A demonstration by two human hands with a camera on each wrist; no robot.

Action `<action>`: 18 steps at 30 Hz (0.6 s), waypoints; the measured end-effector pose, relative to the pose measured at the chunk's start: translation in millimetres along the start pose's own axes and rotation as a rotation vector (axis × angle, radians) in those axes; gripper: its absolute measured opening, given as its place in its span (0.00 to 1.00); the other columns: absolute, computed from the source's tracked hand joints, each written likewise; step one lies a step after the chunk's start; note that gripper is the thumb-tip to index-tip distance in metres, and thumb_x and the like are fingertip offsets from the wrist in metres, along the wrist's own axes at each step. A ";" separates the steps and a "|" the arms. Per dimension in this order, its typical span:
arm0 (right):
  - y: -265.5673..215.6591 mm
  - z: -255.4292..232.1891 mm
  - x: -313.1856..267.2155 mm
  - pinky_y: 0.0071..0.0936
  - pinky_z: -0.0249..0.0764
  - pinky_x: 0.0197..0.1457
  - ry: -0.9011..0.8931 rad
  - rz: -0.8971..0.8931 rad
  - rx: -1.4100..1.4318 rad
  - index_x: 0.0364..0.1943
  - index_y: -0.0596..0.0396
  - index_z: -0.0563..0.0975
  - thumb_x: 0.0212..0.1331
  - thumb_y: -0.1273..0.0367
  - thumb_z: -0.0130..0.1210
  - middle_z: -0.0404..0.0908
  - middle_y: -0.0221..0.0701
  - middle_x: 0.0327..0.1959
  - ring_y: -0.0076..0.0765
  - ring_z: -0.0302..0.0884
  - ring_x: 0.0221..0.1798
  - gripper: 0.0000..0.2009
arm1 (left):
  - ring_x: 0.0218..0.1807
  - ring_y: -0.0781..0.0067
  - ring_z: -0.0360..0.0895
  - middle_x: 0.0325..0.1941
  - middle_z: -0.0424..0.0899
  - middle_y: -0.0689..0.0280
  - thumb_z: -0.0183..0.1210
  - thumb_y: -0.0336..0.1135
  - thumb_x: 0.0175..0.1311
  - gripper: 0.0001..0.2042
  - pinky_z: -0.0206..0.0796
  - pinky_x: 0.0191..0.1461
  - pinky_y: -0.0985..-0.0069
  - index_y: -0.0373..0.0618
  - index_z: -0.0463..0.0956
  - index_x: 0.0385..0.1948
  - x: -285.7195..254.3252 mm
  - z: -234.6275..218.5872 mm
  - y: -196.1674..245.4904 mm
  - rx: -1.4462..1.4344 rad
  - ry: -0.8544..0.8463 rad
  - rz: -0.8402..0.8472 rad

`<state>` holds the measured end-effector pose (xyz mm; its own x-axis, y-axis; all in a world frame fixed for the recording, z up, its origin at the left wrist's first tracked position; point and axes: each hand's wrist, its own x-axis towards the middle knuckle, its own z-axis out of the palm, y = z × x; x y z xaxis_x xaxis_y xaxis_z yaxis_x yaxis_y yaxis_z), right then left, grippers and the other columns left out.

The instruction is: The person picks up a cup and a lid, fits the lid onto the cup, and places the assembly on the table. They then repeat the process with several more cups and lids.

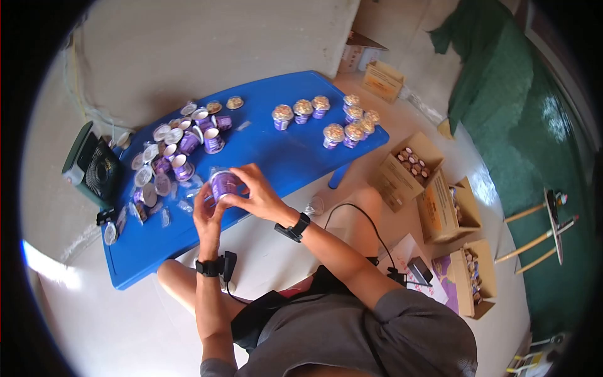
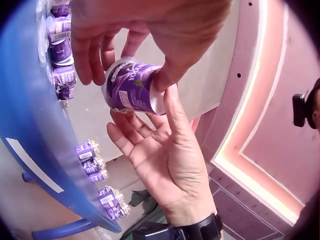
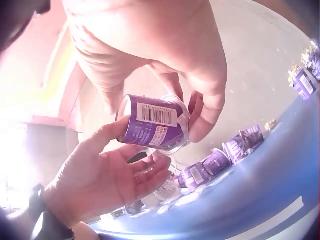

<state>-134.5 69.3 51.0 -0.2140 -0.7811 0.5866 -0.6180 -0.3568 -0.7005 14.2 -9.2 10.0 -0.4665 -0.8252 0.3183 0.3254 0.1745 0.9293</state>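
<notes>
Over the front edge of the blue table (image 1: pixel 264 141), both hands hold one purple yogurt cup (image 1: pixel 223 183) tilted on its side. The left hand (image 1: pixel 207 213) grips it, thumb near the base and fingers at the clear lid end, as the left wrist view shows. From the other side, the right hand (image 1: pixel 259 198) holds the same cup between thumb and fingers. A barcode shows on the cup (image 3: pixel 159 117) in the right wrist view. Left of the hands lies a heap of purple cups (image 1: pixel 188 142) and loose clear lids (image 1: pixel 162 184).
Several cups with crumbly tops (image 1: pixel 303 108) stand at the table's right end. A dark green case with a round grille (image 1: pixel 97 169) is at the left end. Cardboard boxes (image 1: pixel 440 213) with cups sit on the floor at right; a black cable (image 1: pixel 377 232) crosses the leg.
</notes>
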 end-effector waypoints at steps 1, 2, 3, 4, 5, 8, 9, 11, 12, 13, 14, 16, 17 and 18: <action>2.2 0.6 0.7 0.27 0.77 0.42 -0.022 -0.009 0.010 0.58 0.58 0.67 0.54 0.63 0.64 0.68 0.38 0.50 0.38 0.71 0.51 0.29 | 0.50 0.67 0.77 0.49 0.77 0.59 0.62 0.28 0.59 0.26 0.70 0.54 0.73 0.38 0.64 0.60 -0.5 3.2 3.1 0.026 0.020 -0.009; 7.0 1.8 0.8 0.27 0.76 0.40 0.000 -0.010 0.026 0.57 0.59 0.67 0.53 0.63 0.64 0.68 0.39 0.49 0.39 0.70 0.50 0.28 | 0.50 0.67 0.76 0.49 0.77 0.58 0.62 0.28 0.59 0.26 0.70 0.54 0.73 0.37 0.64 0.59 2.2 1.2 -4.9 0.040 0.021 0.023; 9.6 3.9 -1.0 0.28 0.75 0.38 0.021 -0.005 0.046 0.56 0.59 0.67 0.53 0.63 0.64 0.67 0.40 0.49 0.41 0.69 0.50 0.28 | 0.51 0.66 0.76 0.49 0.77 0.58 0.62 0.28 0.59 0.25 0.69 0.55 0.72 0.37 0.64 0.59 3.5 -2.2 -13.2 0.058 0.023 0.048; 4.4 3.6 -0.5 0.28 0.74 0.38 0.033 -0.014 0.035 0.54 0.60 0.68 0.54 0.64 0.63 0.67 0.40 0.47 0.41 0.70 0.47 0.25 | 0.50 0.67 0.76 0.49 0.77 0.58 0.62 0.28 0.59 0.24 0.69 0.55 0.72 0.37 0.65 0.58 1.7 1.2 -1.0 0.058 0.008 0.023; 4.4 5.8 -0.8 0.29 0.73 0.37 0.056 -0.029 0.007 0.52 0.60 0.68 0.55 0.64 0.62 0.68 0.40 0.45 0.40 0.70 0.44 0.24 | 0.50 0.68 0.76 0.49 0.77 0.58 0.63 0.28 0.59 0.24 0.69 0.55 0.72 0.37 0.65 0.57 -0.2 3.9 4.0 0.007 0.013 -0.008; 0.3 11.8 -2.3 0.29 0.71 0.36 0.116 -0.054 -0.048 0.51 0.61 0.68 0.55 0.63 0.62 0.68 0.40 0.43 0.40 0.69 0.41 0.23 | 0.49 0.69 0.76 0.49 0.76 0.58 0.63 0.28 0.59 0.25 0.70 0.54 0.72 0.37 0.65 0.58 1.5 2.0 -4.7 0.074 0.016 0.080; 0.7 15.2 -2.9 0.29 0.71 0.36 0.137 -0.063 -0.055 0.51 0.61 0.68 0.55 0.63 0.62 0.67 0.41 0.42 0.41 0.68 0.41 0.23 | 0.49 0.69 0.76 0.48 0.76 0.58 0.63 0.28 0.59 0.25 0.70 0.53 0.73 0.37 0.64 0.58 1.9 2.1 -1.4 0.141 0.022 0.090; 16.2 22.7 -5.8 0.29 0.72 0.40 0.118 -0.030 -0.109 0.52 0.61 0.68 0.57 0.63 0.61 0.67 0.40 0.43 0.38 0.70 0.42 0.23 | 0.48 0.69 0.76 0.49 0.75 0.58 0.63 0.28 0.59 0.26 0.70 0.52 0.73 0.37 0.64 0.58 1.1 4.2 4.4 0.020 0.032 -0.004; 16.9 30.3 -7.3 0.29 0.73 0.43 0.164 0.057 0.072 0.52 0.61 0.68 0.58 0.62 0.60 0.67 0.39 0.45 0.36 0.70 0.44 0.23 | 0.48 0.70 0.76 0.49 0.75 0.58 0.63 0.29 0.58 0.26 0.70 0.52 0.73 0.37 0.64 0.58 2.2 6.2 0.2 -0.012 0.058 -0.017; 17.8 36.0 -7.8 0.29 0.74 0.47 0.205 0.148 0.244 0.53 0.61 0.68 0.60 0.62 0.59 0.67 0.39 0.46 0.35 0.71 0.46 0.23 | 0.48 0.70 0.76 0.49 0.74 0.59 0.64 0.31 0.58 0.27 0.70 0.51 0.74 0.37 0.64 0.59 2.7 8.8 -5.9 -0.049 0.083 -0.022; 22.1 38.1 -8.9 0.29 0.74 0.50 0.179 0.249 0.344 0.53 0.62 0.68 0.60 0.61 0.58 0.67 0.39 0.48 0.35 0.71 0.48 0.23 | 0.48 0.70 0.75 0.49 0.74 0.58 0.64 0.32 0.58 0.28 0.70 0.51 0.74 0.36 0.64 0.59 1.6 12.4 -7.9 -0.069 0.095 -0.035; 30.6 36.8 -9.6 0.29 0.74 0.54 0.108 0.321 0.442 0.54 0.63 0.67 0.61 0.60 0.58 0.66 0.39 0.51 0.36 0.71 0.52 0.24 | 0.48 0.69 0.75 0.49 0.73 0.58 0.66 0.35 0.57 0.29 0.70 0.50 0.75 0.36 0.64 0.59 2.3 10.6 -13.0 -0.086 0.100 -0.061; 34.5 34.6 -8.7 0.30 0.74 0.55 0.072 0.290 0.447 0.54 0.64 0.66 0.61 0.60 0.58 0.65 0.40 0.52 0.37 0.70 0.53 0.25 | 0.48 0.69 0.75 0.49 0.73 0.58 0.66 0.36 0.56 0.30 0.70 0.50 0.75 0.36 0.64 0.59 4.3 7.0 -16.1 -0.079 0.091 -0.077; 33.3 30.3 -6.8 0.29 0.75 0.53 0.077 0.234 0.306 0.55 0.64 0.66 0.59 0.59 0.60 0.66 0.41 0.51 0.38 0.70 0.54 0.27 | 0.48 0.67 0.76 0.48 0.74 0.57 0.67 0.36 0.56 0.30 0.71 0.50 0.74 0.36 0.64 0.58 5.2 3.9 -17.6 -0.055 0.081 -0.068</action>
<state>-130.7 47.2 11.3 -0.3859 -0.8229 0.4171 -0.2938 -0.3189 -0.9011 2.9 -14.5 -4.0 -0.4213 -0.8755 0.2368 0.3414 0.0888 0.9357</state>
